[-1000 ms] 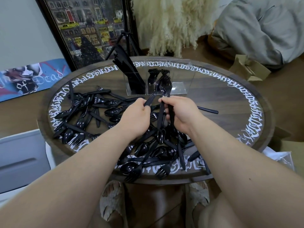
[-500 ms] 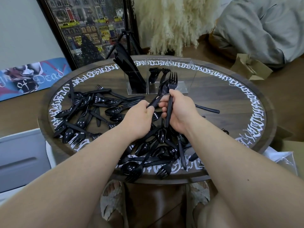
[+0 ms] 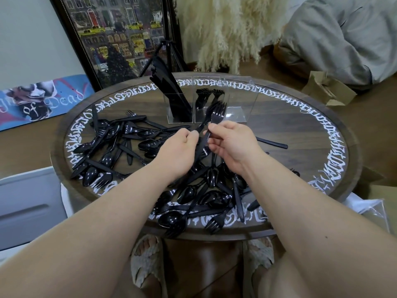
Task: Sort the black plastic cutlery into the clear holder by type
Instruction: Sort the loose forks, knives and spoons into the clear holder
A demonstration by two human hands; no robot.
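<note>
Above the table (image 3: 322, 130), just short of the clear holder (image 3: 238, 104), my left hand (image 3: 178, 151) and right hand (image 3: 232, 143) now pinch the same pair of forks (image 3: 214, 114), lifted off the pile (image 3: 204, 190) where they lay a second ago. They look ready for the middle compartment, which holds forks already; knives fill the left, the right stands bare. Open wood lies rightward; the holder's rim is near.
</note>
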